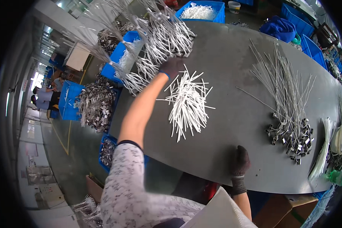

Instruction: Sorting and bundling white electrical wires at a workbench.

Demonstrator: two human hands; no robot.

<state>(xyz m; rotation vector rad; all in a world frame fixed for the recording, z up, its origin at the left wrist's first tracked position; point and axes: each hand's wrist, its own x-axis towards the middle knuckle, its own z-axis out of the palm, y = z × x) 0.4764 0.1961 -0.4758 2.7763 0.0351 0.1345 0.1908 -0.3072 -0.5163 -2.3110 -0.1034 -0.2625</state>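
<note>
Left hand (172, 67), gloved, at the near right side of the white-ended bundles (167, 41), which lie along the far left edge of the counter (220, 76). A heap of loose white tubes (189, 104) lies just nearer, left of the counter's middle. The back of the glove hides most of the left grip, so whether it is spread, pressed together or pinching a strand cannot be told. The right hand (240, 161) is at the near edge, well apart from the tubes (its fingers look curled, though anything held within them is not visible). Good handling, judged from this layout, calls for taking strands close to their white ends and lifting them clear rather than dragging, since such slender lengths probably tangle. The left forearm should pass above the heap's left side, lest it scatter tubes. The right hand, if free, could steady the heap. The clip-ended wires (292, 133), at the right, are best kept separate from the tubes.
</note>
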